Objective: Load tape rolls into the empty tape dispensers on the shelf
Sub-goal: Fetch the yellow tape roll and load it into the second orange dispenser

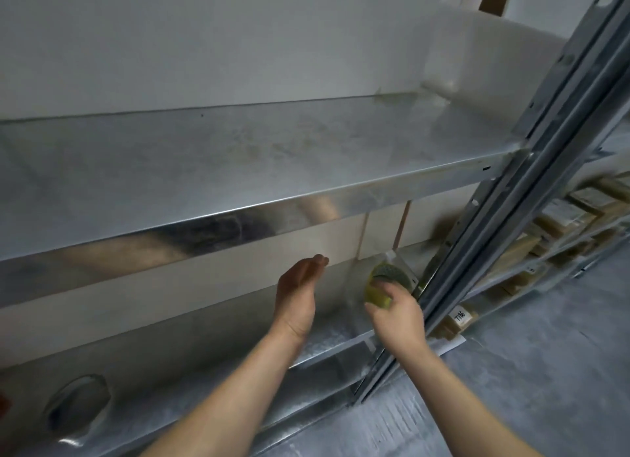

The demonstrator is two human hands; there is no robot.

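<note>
Right hand [399, 317] grips the tape roll [383, 279], a yellow-green one, with fingers curled over its lower edge. The roll sits tilted in the bay under the upper shelf [238, 170], at its right end, just beside the steel post [552, 143]. Can't tell whether it touches the lower shelf [334, 344].

Something clear and shiny, maybe a wrapper [397, 260], pokes up behind the roll. It's blurred, so can't tell what it is. The right fingertips are hidden behind the roll.

Left hand [296, 296] holds nothing: fingers straight and together, seen edge-on, hovering left of the roll and apart from it.

A white bin [136, 347] with an oval grip hole [80, 403] fills the lower bay on the left, and its near end is cut off by the frame. A red scrap at the left edge is too cropped to name.

The shelves are bare galvanised steel, scuffed and dull. The front lip of the upper shelf mirrors the forearms as a smear. A white tub [484, 47] stands at the far right of the upper shelf, against a plain pale wall [204, 40].

The next rack to the right holds brown boxes [576, 214], soft-focus, and a handwritten label [461, 317] that's hard to read. The floor [545, 371] is grey.
</note>
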